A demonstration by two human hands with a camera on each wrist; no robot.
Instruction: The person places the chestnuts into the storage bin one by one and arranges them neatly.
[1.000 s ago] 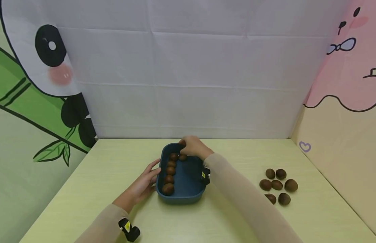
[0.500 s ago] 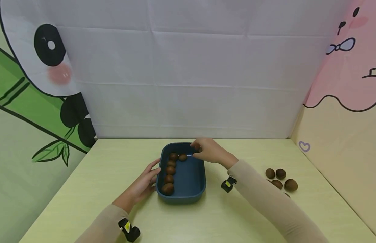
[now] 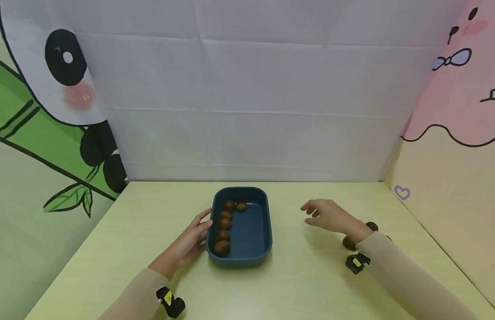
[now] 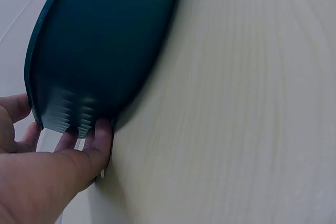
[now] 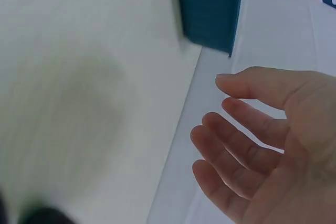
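Note:
A dark blue rectangular box (image 3: 249, 233) sits on the table, with a column of several brown chestnuts (image 3: 225, 223) along its left inner wall. One more chestnut (image 3: 241, 206) lies beside the far end of that column. My left hand (image 3: 186, 244) rests its extended fingers against the box's left side; the left wrist view has these fingertips (image 4: 103, 128) touching the outer wall. To the right of the box, above the table, is my right hand (image 3: 329, 216), holding nothing. Its fingers (image 5: 239, 156) are loosely bent and spread in the right wrist view.
More loose chestnuts (image 3: 349, 243) lie on the table (image 3: 295, 284) to the right, mostly hidden behind the right wrist and sleeve (image 3: 407, 271). A white sheet (image 3: 255, 111) hangs along the table's back edge. Panels with cartoon drawings stand at both sides.
My right hand has left the far part of the box and travelled right, toward the loose chestnuts. The left hand and the box stay in place.

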